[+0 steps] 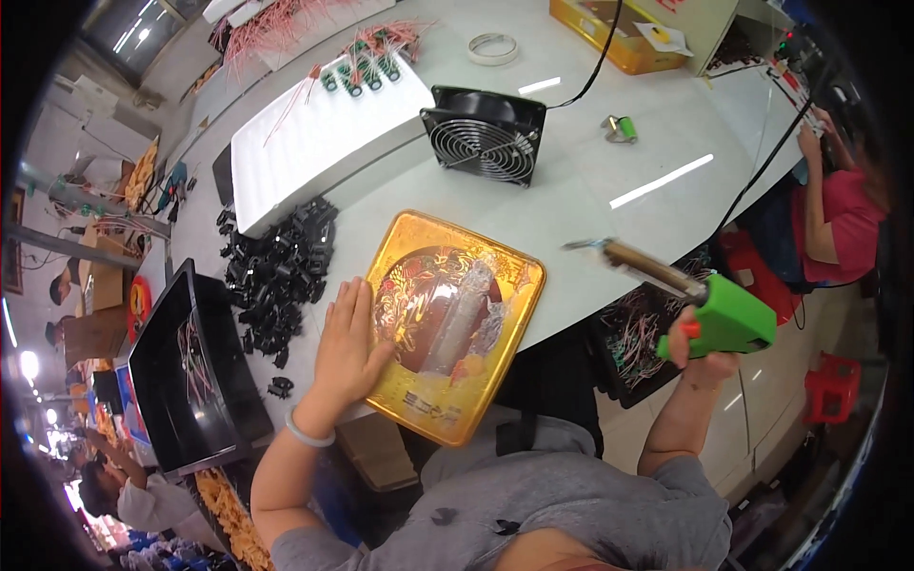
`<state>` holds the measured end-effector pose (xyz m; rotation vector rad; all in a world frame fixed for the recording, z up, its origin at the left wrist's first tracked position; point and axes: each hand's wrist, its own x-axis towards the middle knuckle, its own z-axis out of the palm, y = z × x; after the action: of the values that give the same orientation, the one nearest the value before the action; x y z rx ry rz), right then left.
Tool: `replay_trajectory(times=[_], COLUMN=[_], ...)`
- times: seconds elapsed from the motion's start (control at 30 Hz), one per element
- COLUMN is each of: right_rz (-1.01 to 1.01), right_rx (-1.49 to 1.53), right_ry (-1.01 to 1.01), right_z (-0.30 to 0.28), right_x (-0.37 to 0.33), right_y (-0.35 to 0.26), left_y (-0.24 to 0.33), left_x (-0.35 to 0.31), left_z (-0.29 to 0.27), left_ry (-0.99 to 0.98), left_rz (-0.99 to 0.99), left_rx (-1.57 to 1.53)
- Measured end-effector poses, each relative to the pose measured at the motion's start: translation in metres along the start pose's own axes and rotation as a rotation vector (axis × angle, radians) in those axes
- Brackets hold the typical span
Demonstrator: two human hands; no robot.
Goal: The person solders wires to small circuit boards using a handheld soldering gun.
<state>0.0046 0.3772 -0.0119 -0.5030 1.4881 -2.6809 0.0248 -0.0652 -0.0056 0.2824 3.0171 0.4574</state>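
Observation:
A golden rectangular tin (428,409) with a round embossed panel lies at the table's near edge, partly over it. My left hand (345,343) rests flat against the tin's left side, fingers stretched out together and thumb on its rim. Raised to the right of the table, my right hand (703,352) is wrapped round the handle of a green soldering gun (738,319). The gun's long metal tip points left, toward the tin, and stays apart from it. Left of the tin, a heap of small black plastic parts (281,276) lies on the table.
A black fan (484,135) stands beyond the tin. Next to it, a white foam tray (324,133) bears green coils with pink wires. A black bin (195,371) is at left; a tray of wired parts (633,347) sits below the soldering gun. Another person (838,219) sits at right.

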Motion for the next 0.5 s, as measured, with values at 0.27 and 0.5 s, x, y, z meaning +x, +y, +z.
replay_trajectory(times=[0.27,0.5], right_rz=[-0.327,-0.147], right_rx=[-1.510,-1.884], right_ry=[-0.003,-0.205], right_z=[-0.014,-0.045], right_x=[0.105,0.155], right_y=[-0.002,0.009], left_y=[-0.018,-0.021], left_x=[0.049,0.064], left_z=[-0.011,-0.018], left_ry=[-0.025,-0.029], left_rz=[0.195,0.252], left_rx=[0.000,-0.002])
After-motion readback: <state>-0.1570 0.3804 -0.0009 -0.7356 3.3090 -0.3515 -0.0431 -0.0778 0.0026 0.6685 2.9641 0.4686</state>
